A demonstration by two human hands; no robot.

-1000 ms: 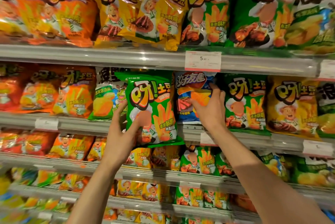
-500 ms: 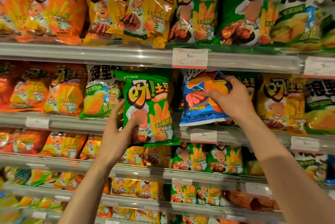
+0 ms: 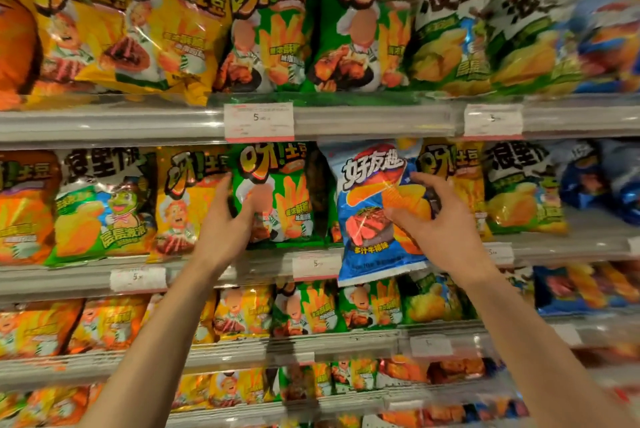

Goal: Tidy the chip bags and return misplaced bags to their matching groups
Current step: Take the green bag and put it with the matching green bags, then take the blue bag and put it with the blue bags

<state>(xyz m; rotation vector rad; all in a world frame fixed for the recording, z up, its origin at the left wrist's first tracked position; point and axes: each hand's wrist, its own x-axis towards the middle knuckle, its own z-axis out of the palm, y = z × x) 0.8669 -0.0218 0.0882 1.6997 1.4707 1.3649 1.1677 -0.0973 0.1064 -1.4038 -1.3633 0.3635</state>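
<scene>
On the second shelf from the top, my left hand point(image 3: 227, 226) grips the left edge of a green chip bag point(image 3: 277, 195) that stands upright between a yellow bag point(image 3: 187, 199) and a dark gap. My right hand point(image 3: 433, 219) holds a blue chip bag point(image 3: 370, 212) by its right side. The blue bag is tilted and hangs out over the shelf's front rail point(image 3: 346, 263). Behind my right hand stands another yellow bag point(image 3: 450, 167).
The top shelf carries orange, yellow, green and blue bags in groups. A green-and-white wavy-chip bag point(image 3: 100, 205) sits left of the yellow bag, another one point(image 3: 519, 188) to the right, then blue bags point(image 3: 595, 181). Price tags point(image 3: 259, 121) hang on the rails. Lower shelves hold smaller bags.
The view has shifted right. My right hand has pulled the blue bag forward and down, out over the rail. My left hand has set the green bag back upright on the shelf.
</scene>
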